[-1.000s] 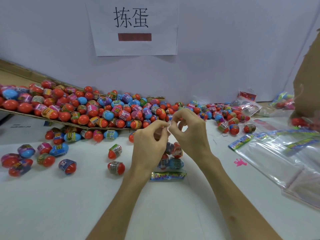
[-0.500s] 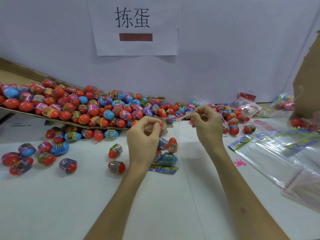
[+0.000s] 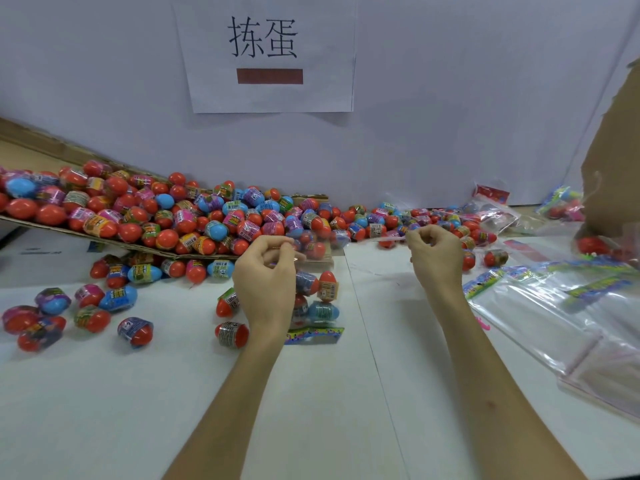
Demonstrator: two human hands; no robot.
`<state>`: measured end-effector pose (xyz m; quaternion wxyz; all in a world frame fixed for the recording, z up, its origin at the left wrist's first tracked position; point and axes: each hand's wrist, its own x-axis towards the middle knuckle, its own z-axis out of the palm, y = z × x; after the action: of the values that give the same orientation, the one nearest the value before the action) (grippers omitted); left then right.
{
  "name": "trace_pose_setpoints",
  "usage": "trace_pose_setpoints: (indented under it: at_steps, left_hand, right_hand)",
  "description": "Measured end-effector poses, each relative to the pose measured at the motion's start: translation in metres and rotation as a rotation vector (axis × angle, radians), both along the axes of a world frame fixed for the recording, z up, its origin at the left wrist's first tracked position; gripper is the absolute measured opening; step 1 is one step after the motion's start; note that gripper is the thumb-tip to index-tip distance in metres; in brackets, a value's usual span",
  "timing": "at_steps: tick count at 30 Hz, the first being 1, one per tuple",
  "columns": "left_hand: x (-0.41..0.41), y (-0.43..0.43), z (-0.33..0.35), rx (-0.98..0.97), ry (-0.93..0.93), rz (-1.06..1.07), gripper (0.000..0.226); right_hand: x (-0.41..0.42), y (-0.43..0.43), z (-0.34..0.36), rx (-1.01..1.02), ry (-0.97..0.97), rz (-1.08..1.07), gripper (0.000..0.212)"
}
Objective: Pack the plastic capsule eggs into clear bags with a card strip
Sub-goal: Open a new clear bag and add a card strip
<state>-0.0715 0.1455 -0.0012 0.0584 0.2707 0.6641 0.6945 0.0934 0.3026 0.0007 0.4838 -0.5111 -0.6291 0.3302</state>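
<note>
The clear bag [image 3: 313, 299] sits at the middle of the table [image 3: 311, 420], just short of the loose capsule eggs [image 3: 207, 220] heaped along the far edge. Its long axis runs from near to far. The card strip [image 3: 313, 336] lies flat at the near end, four or so eggs are stacked above it, and the open mouth is at the far end.

The left hand [image 3: 266, 282] has its grip clenched on that mouth, thumb and forefinger pinching the film at the bag's upper left corner. The right hand [image 3: 436, 258] is well apart, toward the right edge, its grip pinched on a thin strip [image 3: 391, 239] that points back toward the bag; it looks like a peeled sealing liner, though it is too faint to be sure.

So the mouth lies to the left of the right hand and level with it. Closing the flap probably needs the right hand to drop the strip and cross back to the mouth, while the left, the nearer one, holds the mouth steady. The spare bags [image 3: 554, 317] lie by the right edge.
</note>
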Motion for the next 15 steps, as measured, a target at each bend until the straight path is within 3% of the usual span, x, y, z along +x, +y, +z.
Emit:
trace_pose_setpoints:
  at_steps: [4,9,14,15]
  left_hand:
    - [-0.005,-0.001,0.001,0.014,-0.033,0.018,0.019]
    - [-0.002,-0.001,0.001,0.000,-0.031,-0.011,0.018]
    - [-0.003,-0.002,0.002,0.004,-0.022,-0.020,0.019]
    - [-0.002,-0.001,0.002,0.002,-0.022,-0.023,0.019]
  right_hand:
    - [0.011,0.005,-0.007,-0.068,-0.182,0.076,0.012]
    - [0.013,0.003,-0.009,-0.067,-0.513,0.183,0.025]
    - [0.014,0.003,-0.008,-0.047,-0.602,0.153,0.006]
    - [0.014,0.003,-0.008,-0.038,-0.601,0.147,0.012]
